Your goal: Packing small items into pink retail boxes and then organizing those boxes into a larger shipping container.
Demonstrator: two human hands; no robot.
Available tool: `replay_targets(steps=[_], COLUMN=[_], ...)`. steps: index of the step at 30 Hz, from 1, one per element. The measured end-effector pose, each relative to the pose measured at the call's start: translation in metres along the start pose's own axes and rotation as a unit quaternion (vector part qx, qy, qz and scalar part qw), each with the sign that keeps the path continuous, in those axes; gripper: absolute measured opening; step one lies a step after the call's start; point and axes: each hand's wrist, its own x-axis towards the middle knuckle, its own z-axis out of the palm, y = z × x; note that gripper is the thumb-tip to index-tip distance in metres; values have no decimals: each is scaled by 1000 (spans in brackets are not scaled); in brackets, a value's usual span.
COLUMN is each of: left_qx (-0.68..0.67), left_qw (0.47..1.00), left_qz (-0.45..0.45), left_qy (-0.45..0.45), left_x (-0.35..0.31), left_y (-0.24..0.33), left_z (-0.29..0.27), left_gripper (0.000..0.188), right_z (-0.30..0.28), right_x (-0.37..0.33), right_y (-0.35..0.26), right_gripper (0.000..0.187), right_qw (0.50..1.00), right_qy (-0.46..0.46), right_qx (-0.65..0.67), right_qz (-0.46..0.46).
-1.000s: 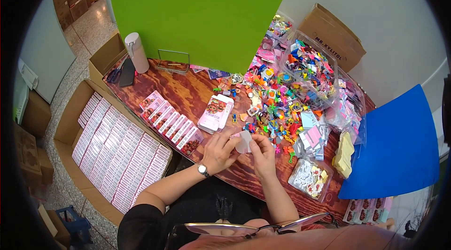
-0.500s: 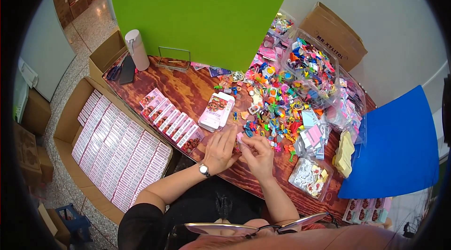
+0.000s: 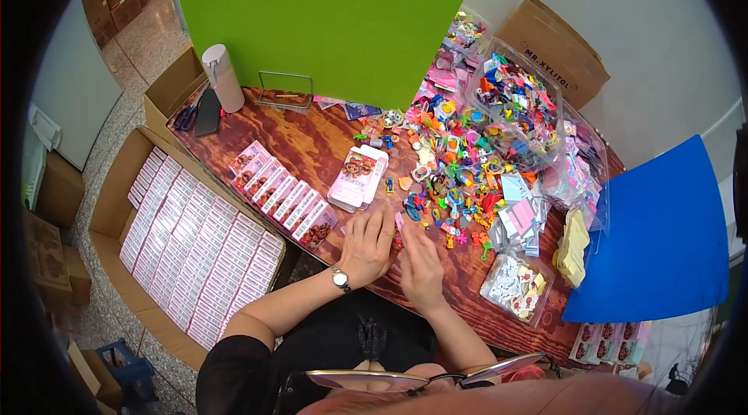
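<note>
Near the table's front edge, my left hand [image 3: 368, 245] is palm down with its fingers bent close together. What lies beneath them is hidden. Just to the right, my right hand [image 3: 421, 268] has its fingers pressed together and pointing away from me. A small pink piece [image 3: 400, 221] shows at its fingertips, mostly covered, so its kind is unclear. Beyond my left hand lies an open pink-and-white carton [image 3: 359, 177] with a food picture and raised flaps. A slanting row of similar pink cartons [image 3: 282, 195] stands to the left.
Colourful plastic trinkets [image 3: 452, 173] spread over the wooden table [image 3: 234, 130], with a clear bin [image 3: 518, 103] of more behind. A small tray [image 3: 514, 290] of white pieces is at right. A cardboard box [image 3: 140, 290] packed with cartons stands left. A green panel [image 3: 312, 17] rises behind.
My right hand has gone from a raised pinch on the pink piece to lying flatter, fingers pressed together. My left hand has shifted only slightly. The view has tilted a little.
</note>
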Motion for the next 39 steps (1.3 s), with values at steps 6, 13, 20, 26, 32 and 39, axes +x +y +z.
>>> replay_targets(steps=[6,13,20,26,32,39], left_qx=[6,-310,-360,-375,-378,-351], left_qw=[996,949,926,916,906,917], left_qz=[-12,-8,-67,-137,-182,-175], left_qy=[-86,-52,-92,-50,-52,-73], left_x=[9,5,-16,-19,-27,-27], left_y=[5,-18,-19,-21,-26,-26], left_z=[-10,-16,16,27,32,33], left_gripper=[80,120,101,70,65,69], right_z=[10,10,24,-30,-73,-183], right_x=[-7,-7,-21,15,27,20], right_y=[8,47,37,106,177,250], right_gripper=[53,39,40,28,32,85], right_qw=[997,672,627,979,915,808], right_qy=[2,122,-21,28,18,-22], right_qx=[51,625,652,-166,-344,-362], right_qz=[61,378,426,118,210,465])
